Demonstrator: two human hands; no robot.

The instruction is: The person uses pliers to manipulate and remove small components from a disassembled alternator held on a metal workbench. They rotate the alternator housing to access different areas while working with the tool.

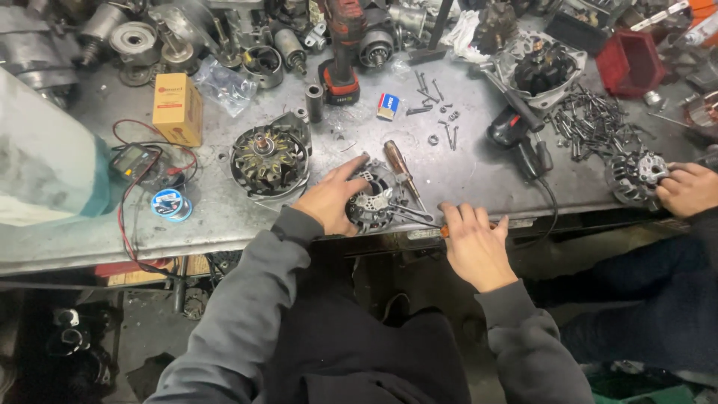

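Observation:
My left hand (327, 198) rests on a round black and silver alternator end cover (374, 200) at the front edge of the metal workbench (479, 161), holding it steady. My right hand (476, 241) grips a tool with an orange handle (444, 231), whose thin metal shaft (411, 215) reaches into the cover. A brown-handled screwdriver (399, 166) lies just behind the cover. To the left sits an alternator stator with copper windings (268, 160).
Another person's hand (688, 188) holds a similar part (636, 176) at the right. Loose bolts (591, 120), a red cordless drill (342, 52), an orange box (178, 109), a multimeter (133, 161) with red leads, a solder spool (170, 204) and several motor parts crowd the bench.

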